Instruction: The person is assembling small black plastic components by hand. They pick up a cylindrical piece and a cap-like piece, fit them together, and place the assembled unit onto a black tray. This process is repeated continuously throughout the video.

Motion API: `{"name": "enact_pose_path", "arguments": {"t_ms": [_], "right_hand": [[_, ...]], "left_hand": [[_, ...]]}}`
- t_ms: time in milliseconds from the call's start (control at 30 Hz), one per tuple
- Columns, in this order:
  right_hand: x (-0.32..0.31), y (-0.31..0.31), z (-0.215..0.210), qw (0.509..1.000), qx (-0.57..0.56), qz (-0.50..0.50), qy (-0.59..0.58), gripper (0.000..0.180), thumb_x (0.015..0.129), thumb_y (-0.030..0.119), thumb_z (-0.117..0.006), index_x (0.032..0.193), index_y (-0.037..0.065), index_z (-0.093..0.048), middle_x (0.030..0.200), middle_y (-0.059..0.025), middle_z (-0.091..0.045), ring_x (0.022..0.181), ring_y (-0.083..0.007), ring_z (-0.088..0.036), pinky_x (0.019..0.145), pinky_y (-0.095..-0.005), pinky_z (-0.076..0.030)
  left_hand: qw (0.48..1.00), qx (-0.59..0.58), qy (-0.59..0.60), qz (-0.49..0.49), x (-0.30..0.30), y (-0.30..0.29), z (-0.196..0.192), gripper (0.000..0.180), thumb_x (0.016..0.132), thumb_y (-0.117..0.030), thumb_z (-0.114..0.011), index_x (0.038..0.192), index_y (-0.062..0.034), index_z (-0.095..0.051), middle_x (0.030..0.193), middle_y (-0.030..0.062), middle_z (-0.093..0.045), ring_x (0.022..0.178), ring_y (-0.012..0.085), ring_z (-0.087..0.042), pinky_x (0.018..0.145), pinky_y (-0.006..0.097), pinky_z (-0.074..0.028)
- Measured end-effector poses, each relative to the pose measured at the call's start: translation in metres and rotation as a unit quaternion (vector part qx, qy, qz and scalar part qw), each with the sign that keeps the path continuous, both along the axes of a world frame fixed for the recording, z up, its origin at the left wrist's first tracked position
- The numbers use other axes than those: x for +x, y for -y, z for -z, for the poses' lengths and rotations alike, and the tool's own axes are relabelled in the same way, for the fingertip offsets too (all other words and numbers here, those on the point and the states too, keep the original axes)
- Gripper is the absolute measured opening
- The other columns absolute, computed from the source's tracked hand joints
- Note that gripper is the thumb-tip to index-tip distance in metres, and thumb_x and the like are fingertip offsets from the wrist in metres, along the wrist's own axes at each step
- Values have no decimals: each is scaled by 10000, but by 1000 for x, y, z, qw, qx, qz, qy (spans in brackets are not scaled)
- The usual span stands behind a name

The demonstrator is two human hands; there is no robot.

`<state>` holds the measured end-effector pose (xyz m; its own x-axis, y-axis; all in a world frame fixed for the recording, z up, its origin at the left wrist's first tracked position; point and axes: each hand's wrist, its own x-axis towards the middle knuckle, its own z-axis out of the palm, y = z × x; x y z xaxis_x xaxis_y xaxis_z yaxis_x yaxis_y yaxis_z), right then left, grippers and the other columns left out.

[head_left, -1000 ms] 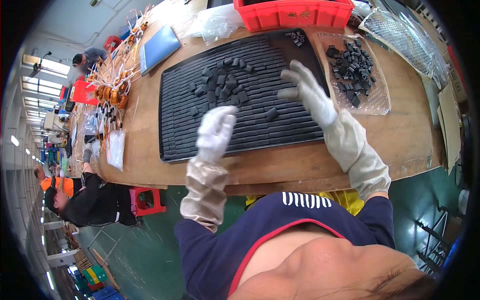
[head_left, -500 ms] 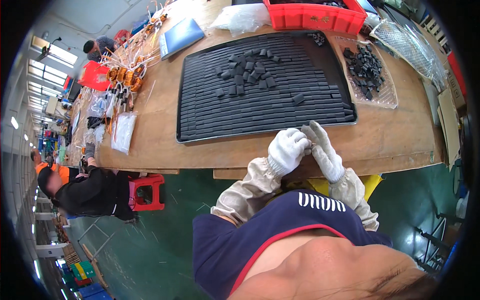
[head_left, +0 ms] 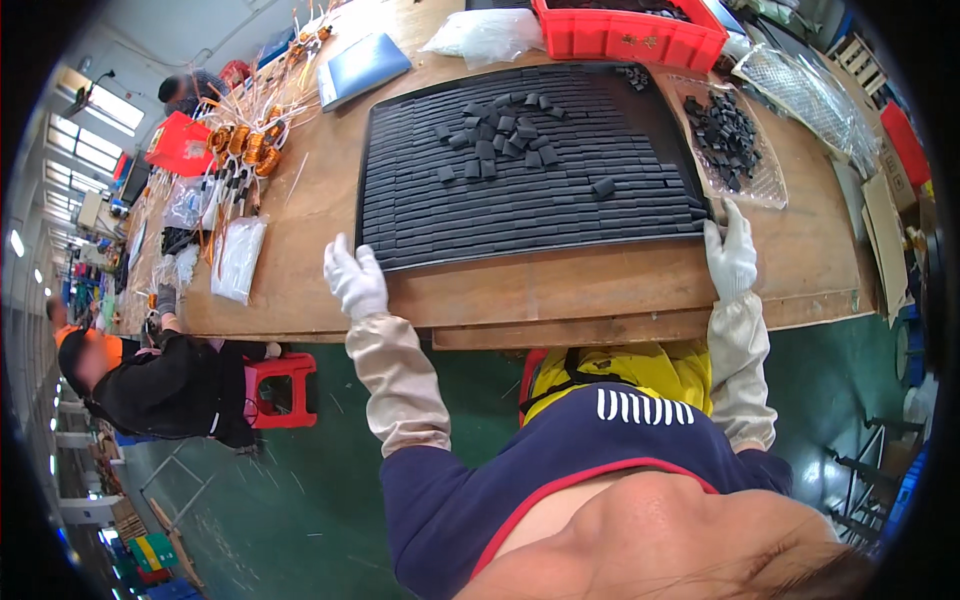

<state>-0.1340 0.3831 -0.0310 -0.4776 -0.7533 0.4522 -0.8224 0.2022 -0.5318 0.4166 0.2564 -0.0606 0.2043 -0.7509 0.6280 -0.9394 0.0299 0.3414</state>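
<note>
A large black tray (head_left: pixel 648 122) lies on the wooden table, covered with close rows of small dark blocks. A loose heap of the same blocks (head_left: pixel 500 135) rests on top of the rows, and one single block (head_left: pixel 603 187) sits apart toward the right. At the tray's near left corner is my left hand (head_left: pixel 357 282), in a white glove, fingers stretched out. My right hand (head_left: pixel 733 258), gloved too, is by the near right corner with its fingers extended. Whether either glove presses on the rim is hard to tell.
Right of the tray, bubble wrap (head_left: pixel 775 190) carries more dark pieces. A red bin (head_left: pixel 630 38) and a clear plastic bag (head_left: pixel 482 38) stand behind it. Left are a blue folder (head_left: pixel 364 71), copper coils (head_left: pixel 245 145) and a white packet (head_left: pixel 239 260). Another person (head_left: pixel 170 385) works at far left.
My hands were together in front of the tray's near edge. They have parted, the left moving to the near left corner and the right to the near right corner.
</note>
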Motion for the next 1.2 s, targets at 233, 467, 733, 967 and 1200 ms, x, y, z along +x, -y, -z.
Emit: {"name": "enact_pose_path", "arguments": {"t_ms": [233, 467, 733, 967, 1200], "right_hand": [[-22, 18, 21, 999, -19, -26, 24, 423, 935, 219, -637, 1347, 135, -585, 1011, -181, -703, 906, -327, -682, 826, -419, -525], [-22, 17, 26, 990, -24, -16, 137, 386, 933, 198, -624, 1318, 169, -615, 841, -101, -655, 762, -232, -639, 782, -367, -513], [-22, 16, 27, 989, -38, -25, 143, 300, 927, 162, -629, 1223, 124, -660, 924, -108, -701, 830, -226, -670, 811, -349, -521], [-43, 3, 34, 981, -69, -122, 136, 247, 978, 98, -594, 1208, 27, -651, 1095, -136, -719, 1005, -188, -679, 909, -309, -512], [-78, 7, -22, 990, 88, -97, 47, 235, 951, 117, -632, 1166, 29, -668, 1095, -129, -709, 988, -216, -684, 886, -326, -519]], "left_hand": [[977, 52, -195, 68, 19, 24, 24, 432, 927, -50, -480, 1350, -12, -562, 1331, 182, -607, 1262, 304, -557, 1097, 396, -415], [945, 35, -320, 53, 11, 19, 12, 485, 1017, -342, -560, 1343, 17, -534, 1316, 202, -610, 1230, 295, -581, 1063, 366, -436], [936, 42, -347, 42, 11, 14, -5, 481, 1009, -369, -573, 1299, 14, -561, 1239, 172, -647, 1122, 253, -623, 989, 351, -473], [985, 151, 3, -79, -23, 8, -37, 638, 916, -394, -680, 1400, -24, -492, 1437, 257, -472, 1354, 375, -421, 1132, 474, -334], [954, 149, 13, 259, -129, 54, -80, 826, 853, -450, -718, 1494, -64, -368, 1492, 287, -372, 1404, 438, -321, 1173, 499, -269]]}}
